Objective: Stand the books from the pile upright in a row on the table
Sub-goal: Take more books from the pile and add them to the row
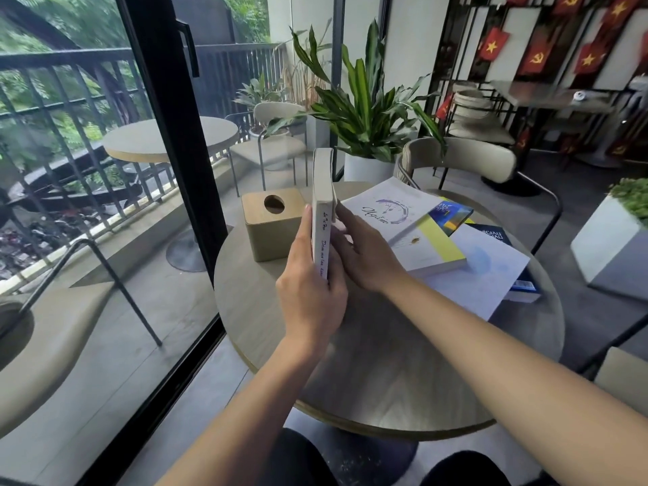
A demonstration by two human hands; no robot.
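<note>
A white book (322,191) stands upright on the round wooden table (385,373), spine toward me, just right of a wooden tissue box (270,236). My left hand (310,292) grips its lower spine and left cover. On the book's right side my right hand (364,254) presses flat with fingers spread. To the right lies the pile: a white book with purple script and a yellow band (406,226) on top, a large white book (480,275) under it, and blue and dark books (452,212) peeking out beneath.
A chair (459,163) and a potted plant (368,114) stand behind the table. A glass sliding door frame (168,142) runs along the left. A white planter (613,240) sits at the right. The table's near half is bare wood.
</note>
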